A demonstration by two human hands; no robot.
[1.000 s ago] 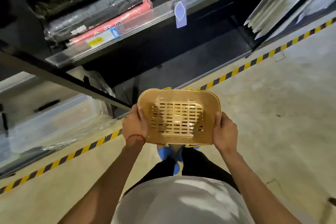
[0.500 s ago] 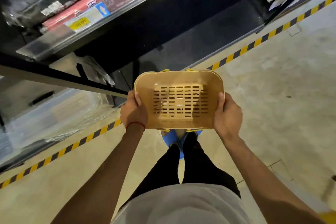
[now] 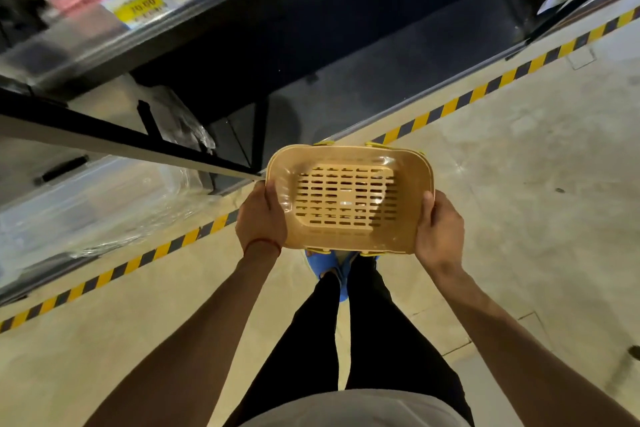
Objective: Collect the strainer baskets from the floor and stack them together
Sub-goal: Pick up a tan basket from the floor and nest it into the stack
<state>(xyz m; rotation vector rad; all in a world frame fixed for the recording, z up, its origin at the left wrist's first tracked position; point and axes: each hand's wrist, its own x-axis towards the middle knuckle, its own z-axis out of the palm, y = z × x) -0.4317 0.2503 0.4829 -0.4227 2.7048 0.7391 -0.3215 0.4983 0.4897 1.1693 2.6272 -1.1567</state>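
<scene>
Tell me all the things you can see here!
strainer basket: one, tan, held up in the middle
shelf: one, dark metal, top left
price label: one, yellow, on the shelf edge
striped tape: one line, yellow-black, on the floor beside the shelf
plastic wrap: one heap, clear, left
shoes: count unclear, blue, below the basket
trousers: one pair, black, bottom middle
left hand: one, grips the basket's left side
right hand: one, grips the basket's right side
</scene>
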